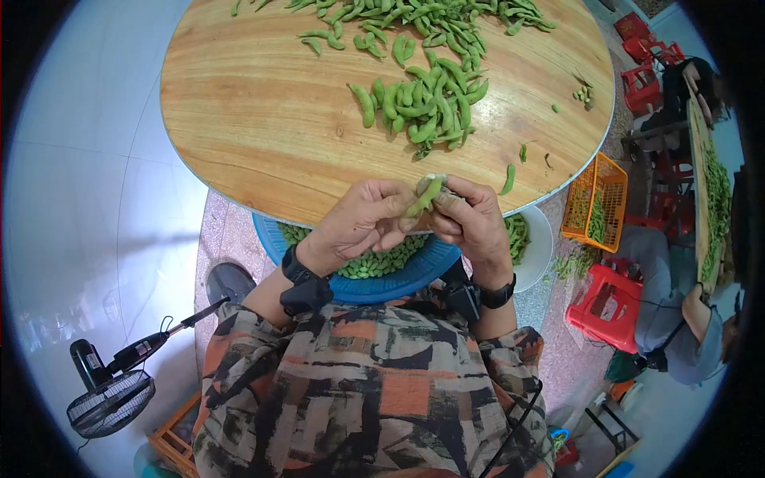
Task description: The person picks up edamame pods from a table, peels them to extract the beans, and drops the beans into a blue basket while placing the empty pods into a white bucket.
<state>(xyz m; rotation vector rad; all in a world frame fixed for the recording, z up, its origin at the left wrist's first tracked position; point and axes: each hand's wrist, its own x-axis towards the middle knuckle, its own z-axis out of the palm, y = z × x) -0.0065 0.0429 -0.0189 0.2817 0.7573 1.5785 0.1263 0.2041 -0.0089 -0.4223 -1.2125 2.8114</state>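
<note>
A green soybean pod (425, 197) is pinched between my two hands, just off the near edge of the round wooden table (247, 119). My left hand (358, 221) is closed on its lower end, and the thumb and fingers of my right hand (478, 213) grip its upper end. Under my hands sits a blue basin (398, 287) holding many shelled green beans (370, 264). A heap of whole pods (430, 99) lies on the table in front of me. One loose pod (508, 179) rests near the table edge by my right hand.
To the right of the basin stands a white bucket (542, 253) with pods in it. Farther right are an orange crate (613, 203) and a red stool (610, 307). Another person (649, 271) sits at a second table. A black fan (111, 398) stands at lower left.
</note>
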